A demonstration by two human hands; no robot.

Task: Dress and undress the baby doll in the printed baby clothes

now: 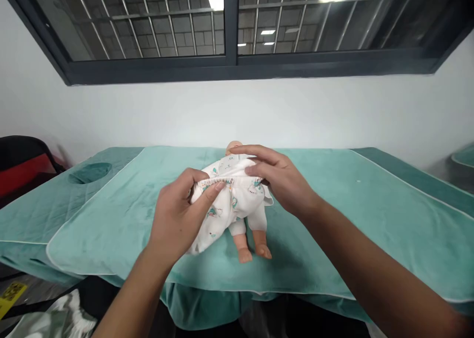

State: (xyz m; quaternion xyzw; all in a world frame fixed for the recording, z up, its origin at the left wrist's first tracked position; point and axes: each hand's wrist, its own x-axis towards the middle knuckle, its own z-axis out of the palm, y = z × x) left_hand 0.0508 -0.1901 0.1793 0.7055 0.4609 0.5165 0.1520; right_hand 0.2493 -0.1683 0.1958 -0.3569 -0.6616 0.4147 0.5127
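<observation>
Centre frame: left hand [172, 212] pinches printed garment [237, 202] by gathered band [230, 181], doll [241, 246] partly behind; right hand [285, 180] touches cloth, grip unclear. Band-handling seems in hand; next move likely calls for even tension.

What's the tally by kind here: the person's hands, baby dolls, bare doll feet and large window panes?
Hands: 2, left hand and right hand
Baby doll: 1
Bare doll feet: 2
Large window panes: 2
Total: 7

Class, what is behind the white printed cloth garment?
A pinkish plastic-looking doll: its head's top, white-clad lower legs and bare feet show. The white printed cloth garment hides its middle.
</observation>
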